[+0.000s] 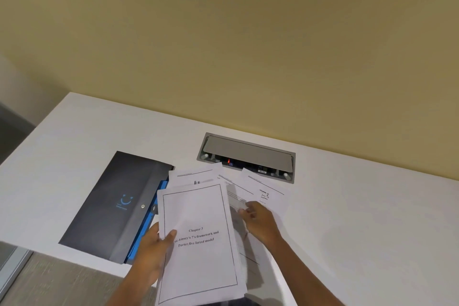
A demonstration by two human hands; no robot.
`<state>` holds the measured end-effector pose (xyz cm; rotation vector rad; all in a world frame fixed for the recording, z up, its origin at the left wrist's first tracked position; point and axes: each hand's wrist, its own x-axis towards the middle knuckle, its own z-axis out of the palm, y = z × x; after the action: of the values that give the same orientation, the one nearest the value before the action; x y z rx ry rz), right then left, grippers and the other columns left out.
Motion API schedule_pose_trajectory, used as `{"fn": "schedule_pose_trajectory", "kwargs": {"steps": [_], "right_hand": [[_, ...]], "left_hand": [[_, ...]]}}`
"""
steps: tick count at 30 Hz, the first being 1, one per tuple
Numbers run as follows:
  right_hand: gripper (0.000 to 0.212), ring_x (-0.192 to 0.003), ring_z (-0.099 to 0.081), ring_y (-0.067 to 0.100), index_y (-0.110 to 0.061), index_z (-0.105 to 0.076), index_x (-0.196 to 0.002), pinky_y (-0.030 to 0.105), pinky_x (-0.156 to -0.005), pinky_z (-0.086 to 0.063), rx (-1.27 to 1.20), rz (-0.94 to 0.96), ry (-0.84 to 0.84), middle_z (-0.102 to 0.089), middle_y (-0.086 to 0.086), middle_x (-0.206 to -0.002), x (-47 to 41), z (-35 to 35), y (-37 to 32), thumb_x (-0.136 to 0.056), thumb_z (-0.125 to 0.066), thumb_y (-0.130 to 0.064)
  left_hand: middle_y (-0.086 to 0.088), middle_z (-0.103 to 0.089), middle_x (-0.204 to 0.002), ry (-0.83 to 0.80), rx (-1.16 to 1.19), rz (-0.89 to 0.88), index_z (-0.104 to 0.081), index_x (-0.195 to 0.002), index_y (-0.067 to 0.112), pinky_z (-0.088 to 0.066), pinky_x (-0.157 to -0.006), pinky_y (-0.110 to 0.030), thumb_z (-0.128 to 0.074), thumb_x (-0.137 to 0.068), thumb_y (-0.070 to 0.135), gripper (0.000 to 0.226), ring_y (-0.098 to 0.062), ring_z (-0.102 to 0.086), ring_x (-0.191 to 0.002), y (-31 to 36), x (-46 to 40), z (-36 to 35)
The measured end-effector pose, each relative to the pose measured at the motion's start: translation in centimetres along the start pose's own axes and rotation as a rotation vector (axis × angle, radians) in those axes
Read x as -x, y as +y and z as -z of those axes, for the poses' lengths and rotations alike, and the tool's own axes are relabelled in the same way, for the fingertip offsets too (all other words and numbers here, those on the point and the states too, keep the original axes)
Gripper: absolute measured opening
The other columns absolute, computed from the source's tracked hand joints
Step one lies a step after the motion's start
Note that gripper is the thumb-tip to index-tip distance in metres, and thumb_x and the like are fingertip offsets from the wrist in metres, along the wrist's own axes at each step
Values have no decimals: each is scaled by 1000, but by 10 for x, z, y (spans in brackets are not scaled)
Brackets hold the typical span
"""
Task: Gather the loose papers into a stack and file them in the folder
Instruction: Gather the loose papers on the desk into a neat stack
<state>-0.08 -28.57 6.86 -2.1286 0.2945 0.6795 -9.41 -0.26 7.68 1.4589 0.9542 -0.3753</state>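
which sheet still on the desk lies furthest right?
The sheet whose top corner overlaps the grey cable box, just beyond the right hand. The other loose sheets lie left of it, partly under the "Chapter 3" stack gripped by the left hand.

Head-worn wide-angle view, single camera.
Looking forward and down, close over white tabletop (347, 218); beige wall (248, 45) filling upper frame.
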Motion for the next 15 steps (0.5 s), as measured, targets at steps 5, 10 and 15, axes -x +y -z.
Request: {"fn": "schedule_pose_trajectory", "kwargs": {"steps": [5,10,15], "right_hand": [[124,-154,-28,28,-24,-22,-158,56,-121,-33,522,52,139,-26,1,-168,-46,-7,39,-61,-64,-89],[151,-160,-11,30,-18,-1,-164,64,-121,-20,682,97,119,-5,3,-174,-60,-12,35,-50,-55,-101],[151,-162,-2,30,-11,11,-164,64,-125,-11,760,87,72,4,8,-175,-61,-24,46,-60,-63,-93]], "left_hand": [[-7,-79,-110,72,160,-12,-68,-119,14,-60,-81,-43,-63,-98,3,24,-29,-75,-99,-11,-3,19],[-16,-77,-114,123,221,-29,-66,-121,8,-56,-94,-54,-60,-99,-1,24,-36,-74,-100,-18,-1,31],[-12,-78,-112,150,267,-49,-67,-124,9,-59,-86,-46,-60,-99,0,27,-33,-74,-99,-22,3,36]]}}
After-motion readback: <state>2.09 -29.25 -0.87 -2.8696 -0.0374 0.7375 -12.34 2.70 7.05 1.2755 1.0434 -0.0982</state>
